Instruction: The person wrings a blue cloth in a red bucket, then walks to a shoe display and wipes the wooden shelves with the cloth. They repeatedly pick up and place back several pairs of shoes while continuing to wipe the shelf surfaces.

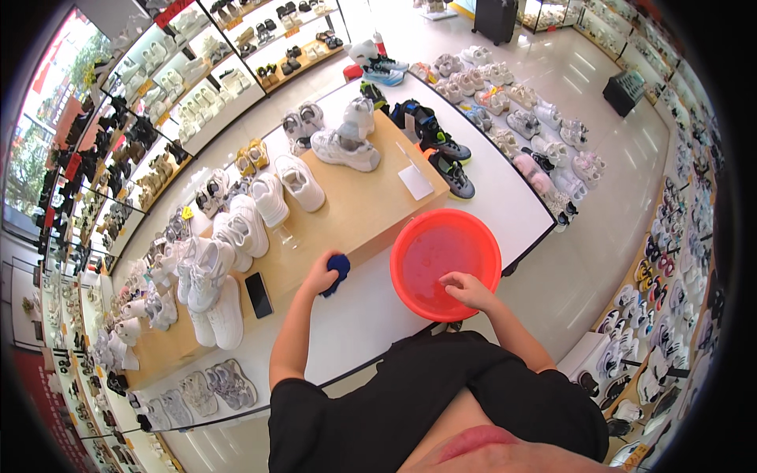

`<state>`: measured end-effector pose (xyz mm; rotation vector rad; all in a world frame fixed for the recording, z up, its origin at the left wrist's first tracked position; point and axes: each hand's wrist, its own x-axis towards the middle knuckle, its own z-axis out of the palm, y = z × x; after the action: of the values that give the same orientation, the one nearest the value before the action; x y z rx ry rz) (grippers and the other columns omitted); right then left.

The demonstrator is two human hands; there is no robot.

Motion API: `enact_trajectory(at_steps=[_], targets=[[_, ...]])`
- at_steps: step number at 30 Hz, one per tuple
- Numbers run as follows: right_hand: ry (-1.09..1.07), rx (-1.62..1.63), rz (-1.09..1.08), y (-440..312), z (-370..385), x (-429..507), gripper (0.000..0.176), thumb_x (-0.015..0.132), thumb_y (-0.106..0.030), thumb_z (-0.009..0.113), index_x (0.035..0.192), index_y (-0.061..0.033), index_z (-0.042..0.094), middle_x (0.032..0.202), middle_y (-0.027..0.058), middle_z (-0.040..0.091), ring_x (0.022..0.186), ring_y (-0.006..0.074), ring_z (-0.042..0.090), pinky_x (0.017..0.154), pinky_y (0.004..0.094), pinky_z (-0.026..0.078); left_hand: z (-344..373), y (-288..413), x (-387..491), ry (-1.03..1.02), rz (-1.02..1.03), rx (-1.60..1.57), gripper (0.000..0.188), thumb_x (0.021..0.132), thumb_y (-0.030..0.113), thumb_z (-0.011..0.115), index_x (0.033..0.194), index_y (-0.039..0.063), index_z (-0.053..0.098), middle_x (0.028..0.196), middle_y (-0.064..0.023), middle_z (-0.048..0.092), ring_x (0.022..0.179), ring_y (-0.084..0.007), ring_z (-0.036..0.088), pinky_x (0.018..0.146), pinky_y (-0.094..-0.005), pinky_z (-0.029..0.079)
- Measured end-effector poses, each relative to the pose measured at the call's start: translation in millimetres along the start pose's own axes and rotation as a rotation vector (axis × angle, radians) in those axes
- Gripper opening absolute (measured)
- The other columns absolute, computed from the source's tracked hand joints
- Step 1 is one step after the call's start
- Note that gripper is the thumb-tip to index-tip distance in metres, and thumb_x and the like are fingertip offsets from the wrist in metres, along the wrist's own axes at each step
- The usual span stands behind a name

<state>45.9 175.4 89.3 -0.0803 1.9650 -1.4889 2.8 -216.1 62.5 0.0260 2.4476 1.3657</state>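
Observation:
My left hand (322,274) is closed around a dark blue cloth (337,275) at the front edge of the raised wooden display platform (349,204). A red plastic basin (402,295) holding water stands on the white table (361,307), to the right of the platform. Over the basin hovers my right hand (467,288), its fingers loosely curled and apart, with nothing visible in them. Left of the cloth, a black smartphone (258,295) lies on the platform. White sneakers (300,182) line the platform's far side, and more are stacked (207,272) beyond the phone.
Dark sports shoes (452,174) sit behind the basin, near a small white card (416,182) on the platform. Grey shoes (230,384) line the table's front left. Rows of shoes (526,124) cover the floor at right. Shoe shelves (201,100) run along the walls.

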Motion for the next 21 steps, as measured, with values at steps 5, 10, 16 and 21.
enact_trajectory(at_steps=[5, 10, 16, 21], targets=[[-0.145, 0.232, -0.162, -28.8, -2.4, 13.6, 0.031, 0.088, -0.009, 0.049, 0.117, 0.0011, 0.054, 0.117, 0.0125, 0.056, 0.107, 0.0195, 0.055, 0.093, 0.0328, 0.044, 10.5, 33.6, -57.4, 0.053, 0.158, -1.149, 0.067, 0.060, 0.006, 0.047, 0.127, 0.000, 0.039, 0.116, -0.0164, 0.053, 0.109, -0.0286, 0.053, 0.098, -0.0388, 0.042], [-0.262, 0.788, -0.406, -68.6, 16.8, 18.1, 0.033, 0.091, -0.011, 0.046, 0.121, 0.0021, 0.050, 0.118, 0.0148, 0.056, 0.108, 0.0223, 0.055, 0.094, 0.0356, 0.043, 91.3, 70.6, -28.0, -0.069, 0.156, -1.633, 0.056, 0.081, 0.027, 0.051, 0.129, 0.001, 0.040, 0.125, -0.0157, 0.051, 0.115, -0.0290, 0.050, 0.102, -0.0412, 0.037], [-0.687, 1.252, -0.424, -78.9, 46.1, 42.0, 0.040, 0.094, -0.024, 0.041, 0.123, 0.0037, 0.047, 0.121, 0.0191, 0.054, 0.110, 0.0260, 0.055, 0.095, 0.0394, 0.043, 158.9, 107.4, 7.1, -0.155, 0.056, -1.764, 0.062, 0.088, 0.058, 0.038, 0.121, 0.007, 0.049, 0.114, -0.0110, 0.057, 0.102, -0.0213, 0.057, 0.090, -0.0321, 0.047], [-0.514, 0.850, -0.176, -40.7, 23.0, 44.6, 0.045, 0.096, -0.030, 0.037, 0.127, 0.0032, 0.041, 0.120, 0.0180, 0.055, 0.111, 0.0277, 0.054, 0.096, 0.0406, 0.042, 129.9, 125.9, 8.5, 0.097, 0.210, -1.717, 0.070, 0.087, 0.064, 0.033, 0.121, 0.004, 0.047, 0.089, -0.0079, 0.060, 0.076, -0.0190, 0.059, 0.070, -0.0317, 0.052]])
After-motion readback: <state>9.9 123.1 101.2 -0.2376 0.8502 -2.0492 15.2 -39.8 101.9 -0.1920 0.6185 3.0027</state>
